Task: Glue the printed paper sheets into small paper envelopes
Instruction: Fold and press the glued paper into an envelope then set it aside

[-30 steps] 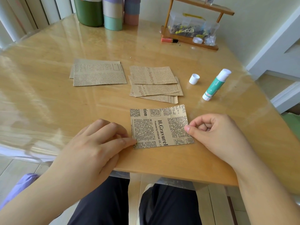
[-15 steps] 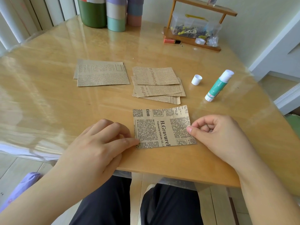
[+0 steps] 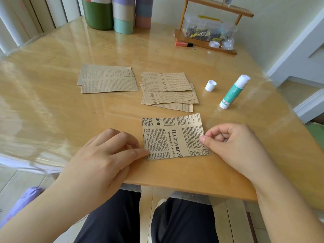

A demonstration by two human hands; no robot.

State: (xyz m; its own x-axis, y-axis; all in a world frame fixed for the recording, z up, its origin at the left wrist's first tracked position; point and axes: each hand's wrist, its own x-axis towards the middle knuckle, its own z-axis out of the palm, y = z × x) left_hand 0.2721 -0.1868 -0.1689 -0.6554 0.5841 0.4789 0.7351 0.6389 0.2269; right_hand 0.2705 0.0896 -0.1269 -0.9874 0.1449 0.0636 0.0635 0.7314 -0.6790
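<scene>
A folded brown sheet printed like a newspaper (image 3: 175,135) lies flat near the table's front edge. My left hand (image 3: 105,155) rests on the table at the sheet's left side, with its index fingertip pressing the lower left corner. My right hand (image 3: 233,146) is at the right edge, fingers curled into the palm and thumb tip pressing on the paper's edge. An uncapped green and white glue stick (image 3: 234,92) lies to the right, with its white cap (image 3: 210,85) standing beside it.
Behind the sheet lie a loose pile of several printed pieces (image 3: 168,90) and a second stack (image 3: 108,79) to its left. Coloured rolls (image 3: 122,14) stand at the back. A wooden rack with a clear box (image 3: 208,30) is at the back right.
Both hands and the folded sheet keep their places. Only the view has shifted slightly.
</scene>
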